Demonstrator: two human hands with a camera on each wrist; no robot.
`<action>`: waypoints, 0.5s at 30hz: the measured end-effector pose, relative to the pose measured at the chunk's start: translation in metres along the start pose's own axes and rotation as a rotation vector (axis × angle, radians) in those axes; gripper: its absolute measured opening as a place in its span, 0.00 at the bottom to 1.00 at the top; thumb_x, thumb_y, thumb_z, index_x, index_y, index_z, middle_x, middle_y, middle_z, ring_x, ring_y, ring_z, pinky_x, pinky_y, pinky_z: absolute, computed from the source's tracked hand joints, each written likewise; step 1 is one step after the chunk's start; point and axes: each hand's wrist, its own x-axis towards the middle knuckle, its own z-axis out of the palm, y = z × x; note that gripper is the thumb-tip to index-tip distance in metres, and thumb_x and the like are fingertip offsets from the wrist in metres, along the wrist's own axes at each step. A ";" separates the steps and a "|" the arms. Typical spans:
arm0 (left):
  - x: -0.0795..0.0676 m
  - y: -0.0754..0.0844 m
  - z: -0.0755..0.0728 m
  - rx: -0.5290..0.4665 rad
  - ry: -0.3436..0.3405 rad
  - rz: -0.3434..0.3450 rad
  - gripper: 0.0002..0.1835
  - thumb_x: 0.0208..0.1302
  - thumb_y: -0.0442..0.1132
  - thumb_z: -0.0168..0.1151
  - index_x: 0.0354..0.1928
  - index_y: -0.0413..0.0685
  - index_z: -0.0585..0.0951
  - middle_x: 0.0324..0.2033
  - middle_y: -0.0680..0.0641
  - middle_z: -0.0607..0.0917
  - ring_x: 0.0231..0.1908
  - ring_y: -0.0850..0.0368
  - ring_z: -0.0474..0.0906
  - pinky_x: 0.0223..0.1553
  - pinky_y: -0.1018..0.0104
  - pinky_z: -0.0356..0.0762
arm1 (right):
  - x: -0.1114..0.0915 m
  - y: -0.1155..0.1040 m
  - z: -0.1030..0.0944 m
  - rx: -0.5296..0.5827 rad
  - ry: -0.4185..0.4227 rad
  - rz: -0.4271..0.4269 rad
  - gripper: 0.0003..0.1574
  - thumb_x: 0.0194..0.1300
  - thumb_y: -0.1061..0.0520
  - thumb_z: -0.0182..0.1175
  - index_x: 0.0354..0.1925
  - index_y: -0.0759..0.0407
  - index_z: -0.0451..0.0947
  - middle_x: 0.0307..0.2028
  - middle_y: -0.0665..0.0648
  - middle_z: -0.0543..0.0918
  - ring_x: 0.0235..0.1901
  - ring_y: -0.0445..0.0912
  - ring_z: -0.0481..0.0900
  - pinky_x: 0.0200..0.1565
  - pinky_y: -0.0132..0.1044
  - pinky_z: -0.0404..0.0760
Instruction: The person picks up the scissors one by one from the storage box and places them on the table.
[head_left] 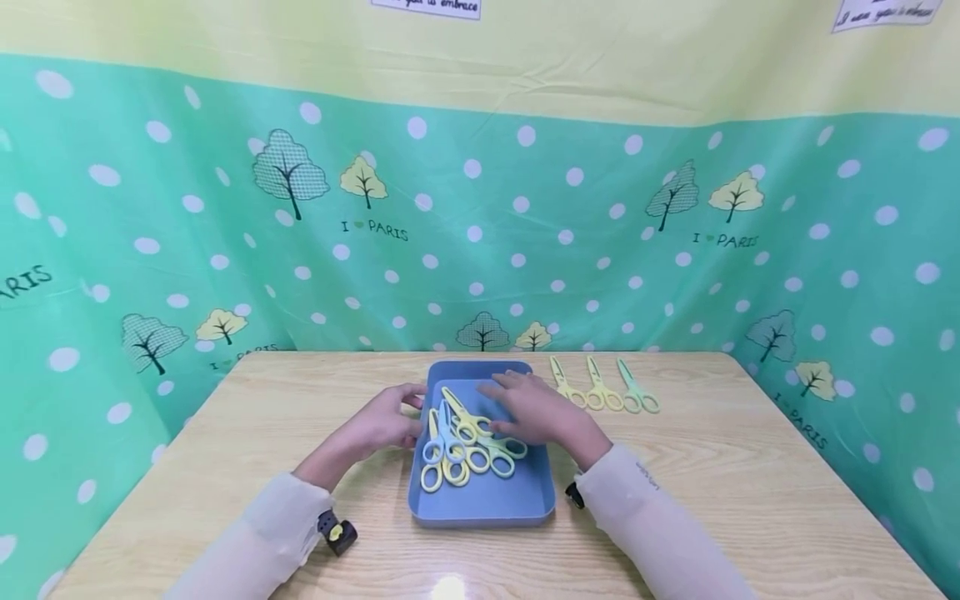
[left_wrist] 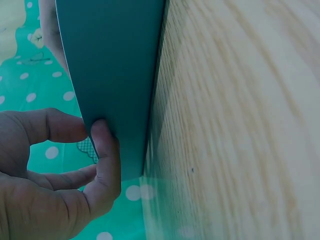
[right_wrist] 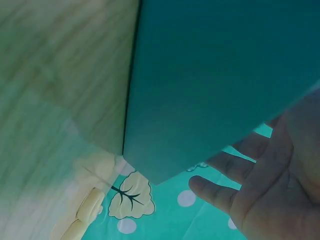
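left hand (head_left: 388, 419) pinches blue tray (head_left: 504, 498) — right hand (head_left: 534, 408) over scissors (head_left: 446, 430) inside

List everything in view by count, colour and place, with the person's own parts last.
Tray: one, blue, mid-table.
Scissors in the tray: several, overlapping, exact count unclear; yellow, light blue, light green.
Yellow scissors: two outside the tray, to its right.
Green scissors: one outside the tray, right of those two.
Table: one, light wood-grained, under the tray.
Printed cloth: green and yellow, behind and beside the table.
Wrist devices: two, black, one per wrist.
Sleeves: two, whitish, one per arm.
Left hand: one, pinching the tray's left wall.
Right hand: one, over the tray's right side.
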 end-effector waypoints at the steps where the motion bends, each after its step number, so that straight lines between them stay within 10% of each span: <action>1: 0.000 0.000 0.000 0.000 -0.002 0.001 0.44 0.48 0.20 0.59 0.73 0.32 0.64 0.58 0.32 0.71 0.29 0.50 0.80 0.34 0.55 0.87 | 0.000 -0.001 0.000 -0.004 -0.011 0.005 0.46 0.70 0.39 0.62 0.79 0.47 0.60 0.77 0.65 0.60 0.76 0.63 0.54 0.76 0.62 0.51; 15: 0.000 0.000 0.000 -0.009 -0.010 -0.004 0.45 0.47 0.20 0.59 0.74 0.32 0.63 0.59 0.32 0.71 0.30 0.49 0.80 0.33 0.55 0.87 | 0.020 -0.008 0.004 0.026 -0.156 -0.056 0.47 0.72 0.35 0.57 0.81 0.46 0.54 0.78 0.63 0.56 0.78 0.59 0.52 0.77 0.58 0.50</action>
